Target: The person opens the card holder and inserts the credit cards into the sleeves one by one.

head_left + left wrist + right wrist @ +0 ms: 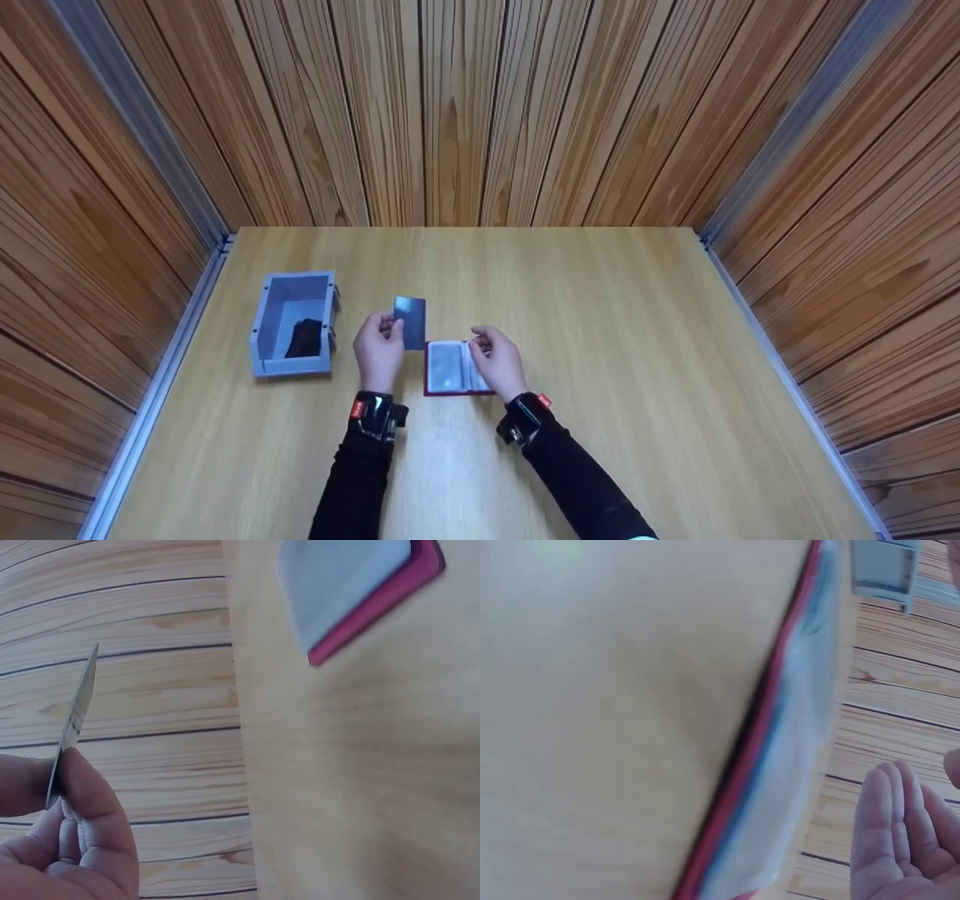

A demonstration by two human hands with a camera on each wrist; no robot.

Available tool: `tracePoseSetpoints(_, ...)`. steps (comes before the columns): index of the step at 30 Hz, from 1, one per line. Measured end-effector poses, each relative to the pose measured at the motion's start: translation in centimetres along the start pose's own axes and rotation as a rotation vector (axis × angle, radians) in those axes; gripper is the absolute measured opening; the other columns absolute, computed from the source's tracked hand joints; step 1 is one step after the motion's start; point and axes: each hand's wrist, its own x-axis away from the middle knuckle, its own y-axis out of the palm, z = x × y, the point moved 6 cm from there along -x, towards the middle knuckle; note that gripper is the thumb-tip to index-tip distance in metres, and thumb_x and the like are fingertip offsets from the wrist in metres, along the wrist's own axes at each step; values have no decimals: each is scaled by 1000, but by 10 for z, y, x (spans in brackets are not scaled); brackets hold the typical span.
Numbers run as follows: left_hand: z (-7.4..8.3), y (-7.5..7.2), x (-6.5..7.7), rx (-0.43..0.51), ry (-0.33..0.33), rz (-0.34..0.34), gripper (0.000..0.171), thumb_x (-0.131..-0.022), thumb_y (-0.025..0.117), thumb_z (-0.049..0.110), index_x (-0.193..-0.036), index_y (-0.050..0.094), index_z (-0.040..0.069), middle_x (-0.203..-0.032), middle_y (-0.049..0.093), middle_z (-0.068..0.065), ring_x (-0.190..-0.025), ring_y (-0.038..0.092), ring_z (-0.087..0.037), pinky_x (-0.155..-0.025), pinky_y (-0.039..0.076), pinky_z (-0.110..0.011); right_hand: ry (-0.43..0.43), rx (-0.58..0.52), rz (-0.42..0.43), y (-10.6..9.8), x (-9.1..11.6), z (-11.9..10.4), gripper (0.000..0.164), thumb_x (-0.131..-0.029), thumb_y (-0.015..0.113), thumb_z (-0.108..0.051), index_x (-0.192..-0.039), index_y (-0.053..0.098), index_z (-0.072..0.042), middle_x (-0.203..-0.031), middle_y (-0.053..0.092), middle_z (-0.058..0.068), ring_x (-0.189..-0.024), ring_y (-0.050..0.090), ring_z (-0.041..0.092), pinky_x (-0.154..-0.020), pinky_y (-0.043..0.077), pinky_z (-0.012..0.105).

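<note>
My left hand (387,328) pinches a dark grey card (410,322) by its lower left edge and holds it upright above the table; in the left wrist view the card (75,714) shows edge-on between thumb and fingers (82,802). A red card holder (448,367) lies open on the table, its clear sleeves facing up, just right of the card. My right hand (484,347) hovers at the holder's right page with fingers loosely bent; in the right wrist view the fingers (896,829) hold nothing beside the holder (780,765).
A grey open-front bin (262,322) stands at the left of the wooden table (637,337), with a black object (305,339) inside. Wood-panelled walls close in the table on three sides. The bin (885,566) also shows in the right wrist view.
</note>
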Motion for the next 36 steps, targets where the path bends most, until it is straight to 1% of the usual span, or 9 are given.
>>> tracePoseSetpoints(3,0,7,6,-3,7,-5,17,-96,62,7,-111,64,0,-102,64,-14,-95,61,-28,-84,51,-41,4,-50,9,1,-1,-6,27,-94,64,-9,-119,64,2,-98,68,9,-92,66,24,-84,53,35)
tracePoseSetpoints(6,1,13,12,-3,51,4,16,-94,65,5,-108,65,-3,-98,65,-15,-92,62,-29,-82,51,-41,-13,-96,18,2,-1,-12,29,-94,64,-9,-120,62,5,-99,69,11,-92,66,26,-84,54,35)
tracePoseSetpoints(8,2,17,16,-2,76,6,15,-92,66,3,-106,66,-4,-95,65,-15,-89,62,-29,-81,51,-41,-26,-137,14,3,-1,-15,31,-95,63,-8,-122,60,8,-99,69,13,-91,67,27,-82,54,34)
tracePoseSetpoints(12,2,26,24,19,99,2,14,-91,67,2,-103,67,-5,-91,66,-13,-85,62,-27,-78,52,-40,-7,-233,-15,6,0,-16,37,-97,62,-8,-129,54,9,-100,69,16,-87,70,27,-76,56,31)
tracePoseSetpoints(16,2,33,30,34,131,0,12,-89,68,0,-100,67,-5,-87,66,-13,-82,64,-27,-77,52,-40,5,-320,-33,8,0,-17,39,-97,61,-5,-130,51,12,-97,67,20,-82,70,36,-72,58,39)
tracePoseSetpoints(19,0,37,32,40,144,-7,11,-88,69,-1,-99,68,-5,-86,67,-12,-80,64,-26,-76,52,-40,8,-329,-37,8,1,-18,38,-97,61,-5,-129,52,12,-93,67,20,-78,68,41,-70,57,46)
tracePoseSetpoints(22,0,40,34,39,153,-15,12,-88,69,-1,-99,68,-5,-86,67,-12,-80,65,-26,-76,53,-40,13,-305,-41,8,1,-19,37,-96,63,-6,-128,55,10,-91,67,17,-75,67,39,-68,57,47)
tracePoseSetpoints(31,-2,45,36,19,147,-24,10,-89,69,1,-97,67,-3,-87,66,-11,-80,64,-25,-76,52,-40,15,-232,-13,5,1,-20,36,-91,67,-2,-124,57,8,-89,66,11,-75,66,23,-63,55,30)
tracePoseSetpoints(36,1,46,38,23,174,-26,11,-88,69,0,-97,67,-4,-86,67,-11,-80,65,-26,-75,53,-40,22,-208,14,5,1,-18,35,-90,68,-1,-123,59,7,-89,66,9,-79,66,21,-68,53,28)
